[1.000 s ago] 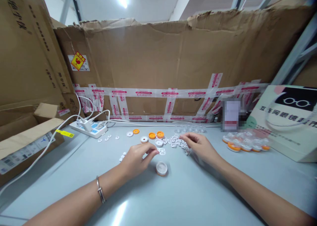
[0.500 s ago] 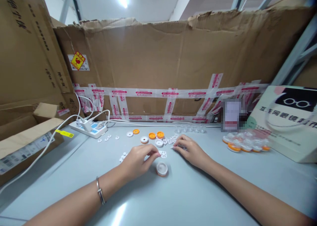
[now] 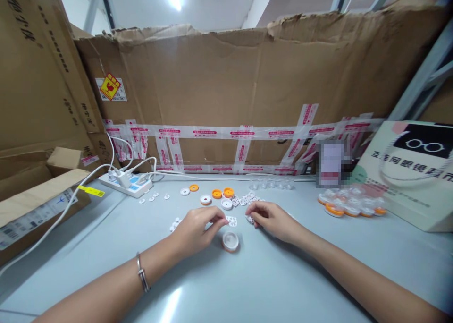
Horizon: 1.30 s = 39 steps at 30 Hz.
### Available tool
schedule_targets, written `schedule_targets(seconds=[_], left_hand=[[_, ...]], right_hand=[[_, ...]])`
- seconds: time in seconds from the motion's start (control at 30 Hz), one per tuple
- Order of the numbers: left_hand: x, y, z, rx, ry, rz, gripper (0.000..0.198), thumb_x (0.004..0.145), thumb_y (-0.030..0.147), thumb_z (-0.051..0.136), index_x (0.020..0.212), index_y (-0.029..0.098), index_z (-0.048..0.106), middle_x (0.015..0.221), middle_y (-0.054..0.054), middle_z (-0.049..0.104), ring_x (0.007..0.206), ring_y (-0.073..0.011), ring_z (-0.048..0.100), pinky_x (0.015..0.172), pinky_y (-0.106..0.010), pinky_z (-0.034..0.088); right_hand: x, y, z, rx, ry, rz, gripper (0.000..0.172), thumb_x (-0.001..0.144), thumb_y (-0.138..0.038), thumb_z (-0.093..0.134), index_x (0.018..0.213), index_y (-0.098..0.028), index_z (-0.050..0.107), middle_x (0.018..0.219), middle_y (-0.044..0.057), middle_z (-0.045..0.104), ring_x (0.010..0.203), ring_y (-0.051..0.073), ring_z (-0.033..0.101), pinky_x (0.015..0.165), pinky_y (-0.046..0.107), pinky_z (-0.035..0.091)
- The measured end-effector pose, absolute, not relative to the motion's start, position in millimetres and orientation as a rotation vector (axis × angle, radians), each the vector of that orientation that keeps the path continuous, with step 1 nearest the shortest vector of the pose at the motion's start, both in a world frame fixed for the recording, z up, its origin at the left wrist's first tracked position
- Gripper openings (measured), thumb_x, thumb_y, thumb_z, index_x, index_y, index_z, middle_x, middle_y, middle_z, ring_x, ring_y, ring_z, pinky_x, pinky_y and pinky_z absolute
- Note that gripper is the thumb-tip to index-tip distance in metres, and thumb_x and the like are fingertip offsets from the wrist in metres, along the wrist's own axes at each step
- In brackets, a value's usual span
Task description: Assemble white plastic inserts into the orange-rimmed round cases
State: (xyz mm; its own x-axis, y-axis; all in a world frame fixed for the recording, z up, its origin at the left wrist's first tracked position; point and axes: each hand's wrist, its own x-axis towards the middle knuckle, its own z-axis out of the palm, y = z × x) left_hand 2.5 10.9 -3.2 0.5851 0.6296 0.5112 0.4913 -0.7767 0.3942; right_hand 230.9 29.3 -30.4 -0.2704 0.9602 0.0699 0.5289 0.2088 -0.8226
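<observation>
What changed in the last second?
Right hand moved left and nearer from the pile of white openwork plastic pieces, now pinching one piece. Left hand stays about put, pinching another piece; the round orange-based plastic case hasn't moved.

Two hands (image 3: 201,227), three bare orange discs (image 3: 217,195), one bracelet (image 3: 142,272).

Table (image 3: 283,280): plain blue-grey. Rings (image 3: 217,198): orange. Lattice pieces (image 3: 232,221): white, openwork pattern. Tub (image 3: 230,241): whitish above a seemingly orange base. Tape (image 3: 204,132): white, repeating red print. Carton (image 3: 198,87): brown. Tag (image 3: 90,191): yellow.
</observation>
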Motion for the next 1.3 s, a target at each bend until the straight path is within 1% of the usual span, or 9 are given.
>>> schedule_targets(seconds=[0.17,0.4,0.53,0.67,0.8,0.9,1.03,1.17,1.3], left_hand=[[3,11,-4,2.603,0.917,0.974,0.014,0.086,0.02,0.046,0.081,0.016,0.059,0.071,-0.002,0.065,0.061,-0.0119,0.057,0.059,-0.022,0.045],[3,11,-3,2.6,0.911,0.993,0.014,0.086,0.02,0.046,0.081,0.016,0.059,0.071,-0.002,0.065,0.061,-0.0117,0.057,0.058,-0.022,0.045],[3,10,-2,2.593,0.92,0.989,0.014,0.086,0.02,0.047,0.081,0.016,0.059,0.072,-0.002,0.066,0.062,-0.0116,0.057,0.059,-0.022,0.045],[3,11,-2,2.591,0.914,0.992,0.014,0.086,0.02,0.047,0.08,0.016,0.059,0.071,-0.002,0.065,0.061,-0.0116,0.057,0.058,-0.021,0.044],[4,11,-3,2.596,0.918,1.001,0.015,0.086,0.02,0.047,0.08,0.016,0.059,0.07,-0.002,0.065,0.06,-0.0117,0.057,0.058,-0.021,0.044],[3,11,-3,2.589,0.925,1.012,0.015,0.086,0.021,0.047,0.079,0.015,0.059,0.07,-0.002,0.065,0.06,-0.0118,0.057,0.058,-0.022,0.044],[4,9,-4,2.56,0.928,1.021,0.013,0.086,0.021,0.048,0.08,0.016,0.059,0.07,-0.001,0.066,0.06,-0.0115,0.058,0.058,-0.021,0.045],[8,6,-7,2.517,0.926,1.018,0.012,0.085,0.02,0.049,0.08,0.016,0.059,0.071,-0.001,0.066,0.061,-0.0114,0.06,0.059,-0.021,0.045],[11,4,-9,2.437,0.933,1.042,0.011,0.084,0.018,0.05,0.078,0.015,0.058,0.07,-0.001,0.066,0.061,-0.0113,0.06,0.058,-0.02,0.045]], right_hand=[[226,22,-21,-1.441,-1.99,0.785,0.015,0.068,-0.015,0.047,0.07,-0.019,0.061,0.058,-0.002,0.057,0.055,0.012,0.049,0.052,0.023,0.036],[221,19,-17,-1.447,-1.966,0.782,0.007,0.063,-0.022,0.059,0.069,-0.019,0.058,0.058,-0.003,0.055,0.056,0.013,0.051,0.053,0.024,0.039],[223,20,-21,-1.422,-1.945,0.747,0.004,0.067,-0.023,0.056,0.067,-0.02,0.056,0.062,-0.002,0.057,0.058,0.013,0.051,0.056,0.025,0.041],[226,23,-27,-1.317,-1.894,0.79,0.01,0.069,-0.027,0.058,0.075,-0.021,0.053,0.067,-0.002,0.058,0.06,0.013,0.052,0.06,0.027,0.044],[224,21,-22,-1.245,-1.715,1.037,0.021,0.066,-0.03,0.064,0.083,-0.018,0.058,0.076,0.001,0.063,0.071,0.015,0.058,0.07,0.03,0.047],[218,11,-9,-1.141,-1.594,1.2,0.023,0.066,-0.035,0.066,0.08,-0.018,0.062,0.083,0.003,0.064,0.079,0.016,0.06,0.076,0.031,0.046],[208,-2,3,-1.04,-1.576,1.265,0.02,0.067,-0.035,0.068,0.081,-0.02,0.066,0.084,0.002,0.067,0.083,0.017,0.061,0.08,0.032,0.046],[201,-7,0,-1.016,-1.654,1.195,0.018,0.069,-0.034,0.066,0.081,-0.02,0.068,0.084,0.003,0.067,0.082,0.019,0.061,0.079,0.034,0.047],[199,-6,-6,-1.015,-1.755,0.997,0.018,0.077,-0.032,0.059,0.088,-0.021,0.069,0.088,0.005,0.064,0.085,0.018,0.06,0.08,0.034,0.046]])
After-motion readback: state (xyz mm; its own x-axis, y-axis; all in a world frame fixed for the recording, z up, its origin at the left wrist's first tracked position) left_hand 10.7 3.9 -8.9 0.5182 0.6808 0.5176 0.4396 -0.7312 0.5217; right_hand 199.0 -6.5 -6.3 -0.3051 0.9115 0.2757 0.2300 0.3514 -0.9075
